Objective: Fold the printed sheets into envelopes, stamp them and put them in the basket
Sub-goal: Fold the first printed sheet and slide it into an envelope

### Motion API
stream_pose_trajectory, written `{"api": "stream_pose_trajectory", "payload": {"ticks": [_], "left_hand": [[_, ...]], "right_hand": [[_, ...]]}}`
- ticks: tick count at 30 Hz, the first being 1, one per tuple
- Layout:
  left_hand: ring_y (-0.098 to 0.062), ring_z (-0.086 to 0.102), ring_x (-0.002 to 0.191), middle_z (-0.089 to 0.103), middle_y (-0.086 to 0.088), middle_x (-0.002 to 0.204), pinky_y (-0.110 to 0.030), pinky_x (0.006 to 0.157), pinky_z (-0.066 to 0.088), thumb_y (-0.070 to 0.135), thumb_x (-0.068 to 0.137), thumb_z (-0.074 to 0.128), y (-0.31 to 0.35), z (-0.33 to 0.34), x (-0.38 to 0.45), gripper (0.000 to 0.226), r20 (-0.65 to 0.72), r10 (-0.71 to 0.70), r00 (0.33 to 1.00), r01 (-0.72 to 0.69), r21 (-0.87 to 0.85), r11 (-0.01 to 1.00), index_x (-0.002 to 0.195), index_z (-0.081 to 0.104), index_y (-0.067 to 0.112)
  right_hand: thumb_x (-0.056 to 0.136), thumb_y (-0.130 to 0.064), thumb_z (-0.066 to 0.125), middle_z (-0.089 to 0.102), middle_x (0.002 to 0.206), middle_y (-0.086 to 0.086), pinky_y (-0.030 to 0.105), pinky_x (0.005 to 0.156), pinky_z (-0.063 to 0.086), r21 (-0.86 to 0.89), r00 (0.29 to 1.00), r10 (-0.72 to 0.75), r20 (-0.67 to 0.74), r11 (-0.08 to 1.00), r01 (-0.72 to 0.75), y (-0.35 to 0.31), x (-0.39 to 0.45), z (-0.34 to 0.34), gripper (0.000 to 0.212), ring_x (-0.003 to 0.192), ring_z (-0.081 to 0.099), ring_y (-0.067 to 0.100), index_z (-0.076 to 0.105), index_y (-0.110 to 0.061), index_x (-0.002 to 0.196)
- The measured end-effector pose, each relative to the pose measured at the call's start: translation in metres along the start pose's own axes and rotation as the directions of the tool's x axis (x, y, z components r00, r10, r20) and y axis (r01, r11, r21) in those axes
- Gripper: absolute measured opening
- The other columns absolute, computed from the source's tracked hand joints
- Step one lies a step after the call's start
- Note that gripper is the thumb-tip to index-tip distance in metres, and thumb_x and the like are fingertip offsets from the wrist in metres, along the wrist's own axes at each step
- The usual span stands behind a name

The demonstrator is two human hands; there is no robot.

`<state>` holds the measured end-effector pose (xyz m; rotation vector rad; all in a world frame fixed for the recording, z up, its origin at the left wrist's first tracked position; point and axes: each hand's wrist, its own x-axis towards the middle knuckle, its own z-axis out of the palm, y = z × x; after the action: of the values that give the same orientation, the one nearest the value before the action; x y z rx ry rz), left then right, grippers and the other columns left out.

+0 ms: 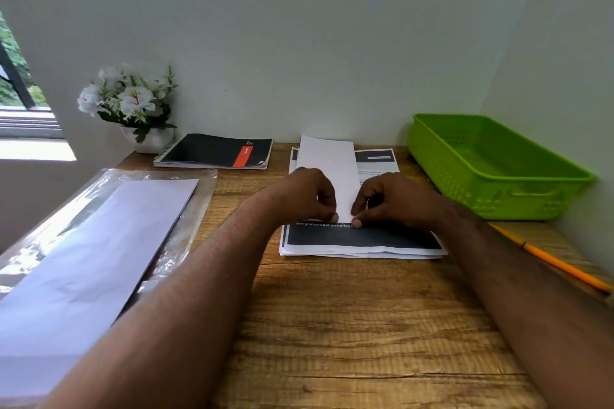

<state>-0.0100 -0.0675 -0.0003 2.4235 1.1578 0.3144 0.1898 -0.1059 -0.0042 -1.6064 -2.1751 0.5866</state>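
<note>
Head view: both hands meet on a folded white sheet [330,173] lying atop the stack of printed sheets [363,239] on the wooden table [332,325]. The left hand [307,196] and right hand [388,199] each have a grip pinching the strip's near end, probably to crease it. Its long axis points away toward the wall. The green basket [498,173] (empty, as far as visible) waits right.

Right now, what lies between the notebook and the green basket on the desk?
In the head view, the stack of printed sheets lies between the notebook and the basket; both hands pinch a folded white sheet on it.
</note>
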Motion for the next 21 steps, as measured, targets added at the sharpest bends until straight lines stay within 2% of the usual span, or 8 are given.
{"api": "stream_pose_trajectory", "payload": {"ticks": [4, 8, 11, 14, 16, 18, 20, 21], "left_hand": [[-0.008, 0.063, 0.082, 0.071, 0.006, 0.090, -0.016, 0.065, 0.046, 0.034, 0.077, 0.078, 0.000, 0.000, 0.002, 0.021, 0.019, 0.008, 1.000, -0.008, -0.002, 1.000, 0.089, 0.076, 0.018], [-0.008, 0.061, 0.083, 0.070, 0.003, 0.099, -0.015, 0.066, 0.044, 0.031, 0.083, 0.074, 0.005, 0.005, 0.004, 0.024, -0.009, 0.065, 0.998, -0.064, 0.091, 0.994, 0.102, 0.074, 0.017], [-0.018, 0.063, 0.094, 0.069, -0.003, 0.107, -0.032, 0.084, 0.052, 0.021, 0.091, 0.062, 0.006, 0.005, 0.007, 0.021, -0.086, 0.103, 0.991, -0.087, 0.178, 0.980, 0.110, 0.071, 0.017], [-0.021, 0.059, 0.097, 0.064, -0.006, 0.106, -0.035, 0.085, 0.049, 0.010, 0.094, 0.051, 0.010, 0.002, 0.006, 0.022, -0.261, 0.175, 0.949, -0.118, 0.219, 0.969, 0.109, 0.067, 0.013], [-0.019, 0.053, 0.092, 0.060, -0.008, 0.101, -0.034, 0.081, 0.047, 0.006, 0.092, 0.047, 0.010, -0.003, 0.005, 0.020, -0.491, 0.271, 0.828, -0.177, 0.229, 0.957, 0.104, 0.062, 0.008], [-0.017, 0.048, 0.083, 0.056, -0.009, 0.090, -0.032, 0.070, 0.044, 0.007, 0.090, 0.044, 0.007, -0.010, 0.003, 0.016, -0.744, 0.330, 0.582, -0.264, 0.211, 0.941, 0.095, 0.059, 0.004], [-0.011, 0.044, 0.072, 0.049, 0.002, 0.079, -0.026, 0.062, 0.037, 0.003, 0.090, 0.043, 0.006, -0.019, -0.001, 0.010, -0.912, 0.221, 0.346, -0.363, 0.087, 0.928, 0.085, 0.051, 0.005], [-0.004, 0.042, 0.068, 0.045, 0.009, 0.076, -0.022, 0.059, 0.035, 0.002, 0.093, 0.043, 0.006, -0.024, -0.004, 0.010, -0.955, 0.119, 0.271, -0.403, 0.000, 0.915, 0.084, 0.048, 0.005]], "right_hand": [[0.074, -0.029, 0.080, 0.069, 0.083, -0.012, 0.016, 0.067, 0.046, -0.126, 0.992, -0.125, -0.014, 0.984, 0.123, 0.007, 0.003, 0.001, 0.009, 0.076, 0.061, 0.002, 0.076, -0.024, 0.081], [0.084, -0.027, 0.069, 0.066, 0.083, -0.007, 0.030, 0.071, 0.049, -0.248, 0.974, -0.219, -0.059, 0.948, 0.199, 0.009, 0.007, 0.006, 0.011, 0.076, 0.061, 0.009, 0.074, -0.018, 0.081], [0.087, -0.028, 0.063, 0.067, 0.082, -0.002, 0.028, 0.065, 0.047, -0.264, 0.914, -0.343, -0.214, 0.922, 0.284, 0.009, 0.009, 0.011, 0.018, 0.072, 0.060, 0.010, 0.074, -0.014, 0.082], [0.088, -0.024, 0.067, 0.067, 0.089, 0.001, 0.023, 0.067, 0.049, -0.138, 0.818, -0.348, -0.459, 0.937, 0.322, 0.008, 0.008, 0.012, 0.014, 0.077, 0.059, 0.006, 0.073, -0.012, 0.091], [0.087, -0.023, 0.068, 0.061, 0.107, 0.001, 0.023, 0.074, 0.053, -0.039, 0.704, -0.299, -0.644, 0.932, 0.360, 0.007, 0.009, 0.013, 0.023, 0.090, 0.059, 0.006, 0.068, -0.014, 0.109], [0.087, -0.026, 0.068, 0.046, 0.128, -0.004, 0.022, 0.085, 0.051, -0.019, 0.603, -0.233, -0.763, 0.940, 0.339, 0.009, 0.013, 0.014, 0.047, 0.110, 0.054, 0.012, 0.053, -0.020, 0.131], [0.086, -0.031, 0.067, 0.033, 0.137, -0.008, 0.031, 0.096, 0.048, 0.001, 0.553, -0.169, -0.816, 0.956, 0.293, 0.014, 0.017, 0.014, 0.057, 0.127, 0.044, 0.017, 0.046, -0.020, 0.138], [0.086, -0.033, 0.067, 0.030, 0.140, -0.007, 0.036, 0.101, 0.045, 0.017, 0.539, -0.133, -0.832, 0.964, 0.264, 0.017, 0.020, 0.014, 0.058, 0.132, 0.038, 0.017, 0.046, -0.019, 0.139]]}}
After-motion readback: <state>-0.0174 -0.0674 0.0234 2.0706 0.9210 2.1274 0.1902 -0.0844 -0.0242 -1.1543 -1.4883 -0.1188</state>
